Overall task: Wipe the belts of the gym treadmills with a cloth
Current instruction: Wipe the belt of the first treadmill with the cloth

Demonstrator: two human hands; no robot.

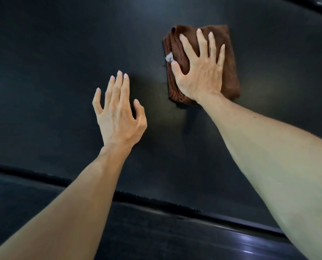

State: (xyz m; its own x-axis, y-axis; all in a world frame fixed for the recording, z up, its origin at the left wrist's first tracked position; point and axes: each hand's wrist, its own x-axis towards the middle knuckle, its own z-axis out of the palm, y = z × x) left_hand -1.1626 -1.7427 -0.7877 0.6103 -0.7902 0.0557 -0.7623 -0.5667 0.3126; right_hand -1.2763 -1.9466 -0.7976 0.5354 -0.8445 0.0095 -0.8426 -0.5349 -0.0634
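Dark, finely textured treadmill belt [62, 53] across nearly the whole view, matte black with soft grey sheen. Along the lower edge, glossy dark side rail of the treadmill deck [175, 241], set off from the belt by a thin black seam and catching a few bright reflections at lower right. Another glossy strip just visible at the top right corner (too little shown to tell what).

Folded rust-brown terry cloth [229, 72] lying flat on the belt, right of centre and in the upper half, roughly rectangular, layered folds showing along its left edge. Small pale tag [169, 57] poking out at that left edge.

Right hand [199, 72] flat on top of the cloth, palm down, fingers straight and spread, thumb out to the left near the tag; pressing, not curled round the fabric. Bare forearm running down to the lower right.

Left hand [119, 113] left of the cloth and apart from it, over bare belt, fingers loosely extended and slightly bent, holding nothing; contact with the belt not clear.
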